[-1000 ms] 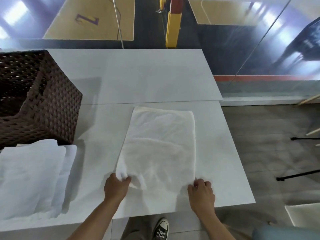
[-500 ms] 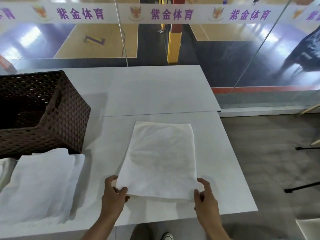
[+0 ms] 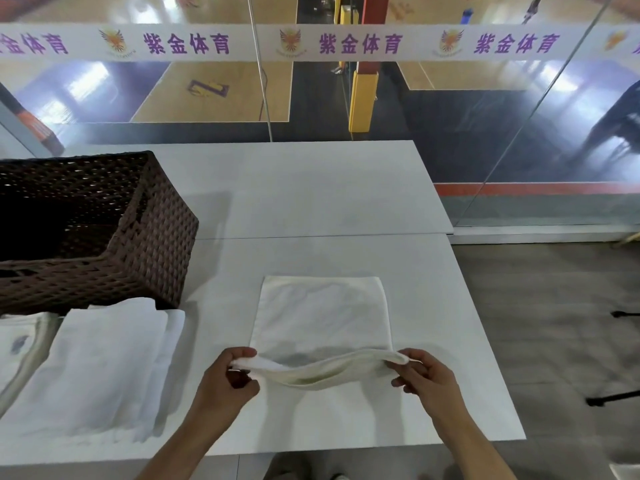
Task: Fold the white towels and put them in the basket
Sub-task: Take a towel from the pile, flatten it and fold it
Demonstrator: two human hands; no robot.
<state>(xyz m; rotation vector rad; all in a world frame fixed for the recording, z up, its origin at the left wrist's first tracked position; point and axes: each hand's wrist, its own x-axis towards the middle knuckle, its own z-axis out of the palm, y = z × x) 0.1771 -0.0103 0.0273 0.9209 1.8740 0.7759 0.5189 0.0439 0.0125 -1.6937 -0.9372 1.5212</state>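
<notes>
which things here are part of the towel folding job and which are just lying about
Job: towel, its near edge gripped by left hand and right hand; towel pile; basket; table.

Lying about: yellow post and banner at the back; black stand legs on the floor.

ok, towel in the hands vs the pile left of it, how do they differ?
The held towel has its near edge lifted, pinched by the left hand and right hand; the pile lies flat, untouched. The held towel is one piece; the pile shows several layers. Both are white.
</notes>
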